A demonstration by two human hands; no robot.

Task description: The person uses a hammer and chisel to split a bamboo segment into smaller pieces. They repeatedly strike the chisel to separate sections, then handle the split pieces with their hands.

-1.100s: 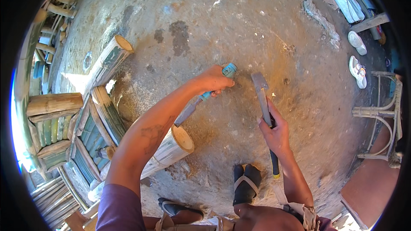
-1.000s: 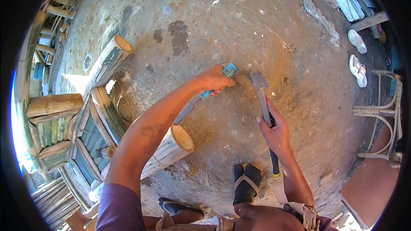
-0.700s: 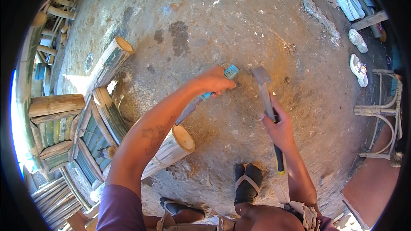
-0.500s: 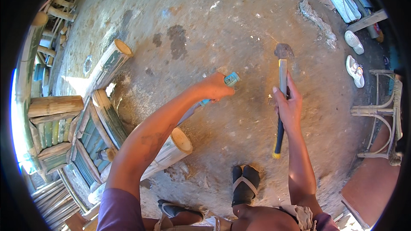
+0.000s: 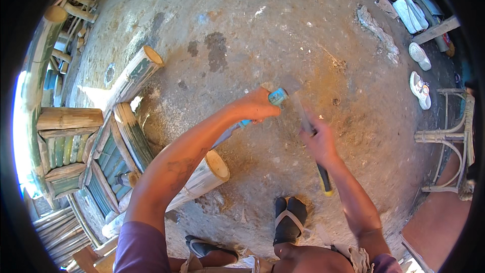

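Note:
My left hand point(image 5: 256, 106) is wrapped round the blue handle of a chisel point(image 5: 277, 96). Its grey metal blade slants down and left beside a thick bamboo pole point(image 5: 217, 166), and my forearm hides the blade's tip. In my right hand point(image 5: 322, 139) is a hammer point(image 5: 324, 178) with a black and yellow grip, held round the middle of its shaft. The hammer's head is smeared by motion and is at the butt of the chisel handle; whether they touch I cannot tell.
A bamboo frame or bench point(image 5: 70, 119) stands at the left, with another cut pole end point(image 5: 151, 56) rising from it. White shoes point(image 5: 420, 90) and a rattan chair point(image 5: 447, 136) line the right. My sandalled foot point(image 5: 290, 217) is on the dirt floor below my hands.
My right hand has swung the hammer leftward, bringing its head from well right of the chisel to the handle's butt. My left hand keeps its hold on the chisel, and the view has shifted slightly.

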